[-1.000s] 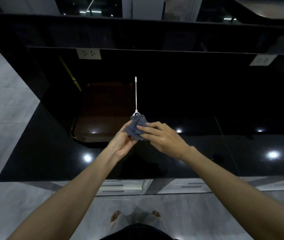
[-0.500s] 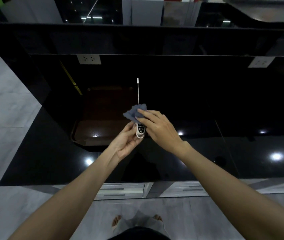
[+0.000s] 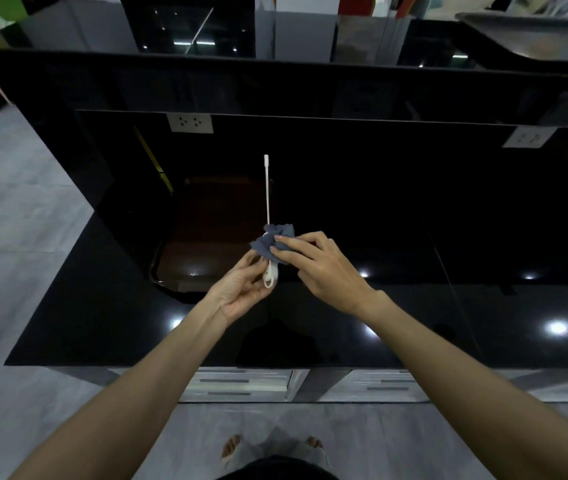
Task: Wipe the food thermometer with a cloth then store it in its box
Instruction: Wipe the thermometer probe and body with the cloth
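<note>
A white food thermometer (image 3: 267, 188) stands upright above the black counter, its thin probe pointing away from me and its rounded body low between my hands. My left hand (image 3: 241, 289) holds the body from below with curled fingers. My right hand (image 3: 313, 261) pinches a crumpled grey-blue cloth (image 3: 272, 242) around the top of the body, at the base of the probe. The cloth hides the upper part of the body. No thermometer box can be made out in the dark.
A dark brown tray (image 3: 206, 237) lies on the glossy black counter (image 3: 414, 271) just left of my hands. Two white wall sockets (image 3: 189, 123) sit on the back panel. The counter's front edge runs just below my forearms, with drawers beneath.
The cloth in my right hand slid up off the thermometer's body toward the probe base, exposing the lower body, then settled slightly lower. My left hand kept its hold.
</note>
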`<state>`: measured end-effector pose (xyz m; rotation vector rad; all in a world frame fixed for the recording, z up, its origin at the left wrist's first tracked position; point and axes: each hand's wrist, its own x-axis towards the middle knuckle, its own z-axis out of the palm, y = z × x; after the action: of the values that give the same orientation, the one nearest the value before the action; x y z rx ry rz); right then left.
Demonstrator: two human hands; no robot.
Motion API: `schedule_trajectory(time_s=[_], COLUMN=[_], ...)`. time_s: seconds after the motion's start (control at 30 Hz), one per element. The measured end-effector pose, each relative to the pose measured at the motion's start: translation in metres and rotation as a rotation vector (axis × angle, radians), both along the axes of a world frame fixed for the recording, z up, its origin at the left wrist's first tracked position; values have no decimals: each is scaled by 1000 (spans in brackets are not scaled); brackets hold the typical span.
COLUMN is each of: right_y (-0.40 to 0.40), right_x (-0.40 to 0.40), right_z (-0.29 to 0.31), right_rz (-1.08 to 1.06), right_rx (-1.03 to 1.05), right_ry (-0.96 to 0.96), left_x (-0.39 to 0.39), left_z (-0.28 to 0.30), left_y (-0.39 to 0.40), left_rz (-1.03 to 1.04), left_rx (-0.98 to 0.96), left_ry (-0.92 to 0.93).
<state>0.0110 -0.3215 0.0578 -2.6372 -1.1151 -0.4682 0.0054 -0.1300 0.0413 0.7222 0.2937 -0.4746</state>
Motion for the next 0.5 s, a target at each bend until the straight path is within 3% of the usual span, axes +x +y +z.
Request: schedule_trajectory(time_s=[0.2, 0.33, 0.5], right_y=[4, 9, 5], right_x=[-6, 5, -5], right_z=[-4, 3, -8], right_rz=[46, -117, 72], right_rx=[-55, 6, -177], right_ry=[-38, -62, -149], left_x=[-2, -2, 2], left_z=[5, 11, 6], left_y=[1, -4, 7], left_rz=[28, -7, 4], left_rx=[-67, -64, -128], left_ry=[56, 89, 106])
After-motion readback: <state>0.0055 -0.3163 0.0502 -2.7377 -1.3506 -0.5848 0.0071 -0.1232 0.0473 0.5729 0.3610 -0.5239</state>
